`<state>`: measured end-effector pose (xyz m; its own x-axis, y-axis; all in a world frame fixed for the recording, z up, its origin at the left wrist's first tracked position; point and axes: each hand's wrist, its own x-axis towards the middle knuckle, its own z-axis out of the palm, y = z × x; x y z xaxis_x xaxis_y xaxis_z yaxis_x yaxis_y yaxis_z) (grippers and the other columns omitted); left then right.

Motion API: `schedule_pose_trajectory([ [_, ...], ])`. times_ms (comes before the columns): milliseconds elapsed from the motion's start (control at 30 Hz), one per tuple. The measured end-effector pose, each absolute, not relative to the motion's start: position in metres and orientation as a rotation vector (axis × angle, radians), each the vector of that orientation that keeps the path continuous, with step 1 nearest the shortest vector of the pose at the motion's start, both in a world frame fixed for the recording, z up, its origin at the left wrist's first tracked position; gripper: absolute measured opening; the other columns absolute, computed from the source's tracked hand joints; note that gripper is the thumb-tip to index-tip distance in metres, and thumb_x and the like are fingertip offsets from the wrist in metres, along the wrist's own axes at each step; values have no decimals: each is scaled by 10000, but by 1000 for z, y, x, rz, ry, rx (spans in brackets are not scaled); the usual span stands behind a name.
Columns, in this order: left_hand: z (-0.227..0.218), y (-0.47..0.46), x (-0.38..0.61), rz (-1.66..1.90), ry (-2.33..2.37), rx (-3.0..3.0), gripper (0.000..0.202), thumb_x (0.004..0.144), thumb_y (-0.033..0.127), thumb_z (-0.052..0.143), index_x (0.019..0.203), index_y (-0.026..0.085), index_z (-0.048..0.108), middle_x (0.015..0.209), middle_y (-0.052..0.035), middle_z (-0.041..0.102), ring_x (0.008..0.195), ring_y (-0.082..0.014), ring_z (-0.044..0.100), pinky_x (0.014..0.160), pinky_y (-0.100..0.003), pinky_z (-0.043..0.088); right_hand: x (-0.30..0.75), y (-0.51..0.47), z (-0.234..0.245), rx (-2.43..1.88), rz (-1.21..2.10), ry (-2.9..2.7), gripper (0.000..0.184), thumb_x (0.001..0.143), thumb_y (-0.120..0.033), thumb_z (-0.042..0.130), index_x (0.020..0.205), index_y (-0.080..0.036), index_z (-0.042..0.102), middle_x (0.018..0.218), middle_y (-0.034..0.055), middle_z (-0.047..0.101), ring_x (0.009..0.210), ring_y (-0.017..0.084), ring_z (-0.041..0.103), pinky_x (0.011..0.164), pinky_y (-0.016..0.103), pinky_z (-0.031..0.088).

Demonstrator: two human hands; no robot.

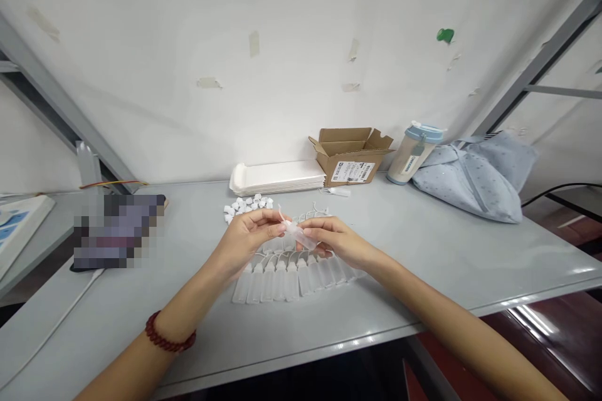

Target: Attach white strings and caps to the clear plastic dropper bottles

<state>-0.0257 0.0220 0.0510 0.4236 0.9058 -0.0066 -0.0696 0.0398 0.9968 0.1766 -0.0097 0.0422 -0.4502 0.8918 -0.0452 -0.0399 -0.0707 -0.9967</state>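
Both my hands meet over the middle of the grey table [423, 244]. My right hand [336, 239] grips a small clear plastic bottle [301, 235] by its body. My left hand [249, 235] pinches the bottle's narrow tip end with thumb and fingers. Below my hands lies a row of several similar clear bottles [282, 279], side by side. A pile of small white caps [248, 205] sits just beyond my left hand.
A stack of white trays [277, 177] and an open cardboard box [350, 153] stand by the wall. To the right are a blue-lidded cup [414, 151] and a pale blue fabric bag [475, 174]. A blurred dark object [117, 229] lies at left.
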Motion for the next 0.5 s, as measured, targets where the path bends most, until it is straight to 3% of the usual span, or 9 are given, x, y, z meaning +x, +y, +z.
schedule_pose_trajectory([
  [500,50,16,-23,927,844,1615,133,698,254,728,781,171,666,860,-26,659,862,-173,627,788,-289,528,176,-10,40,-1022,1535,-1458,271,855,-462,519,862,-202,445,633,-41,576,434,44,250,441,214,150],
])
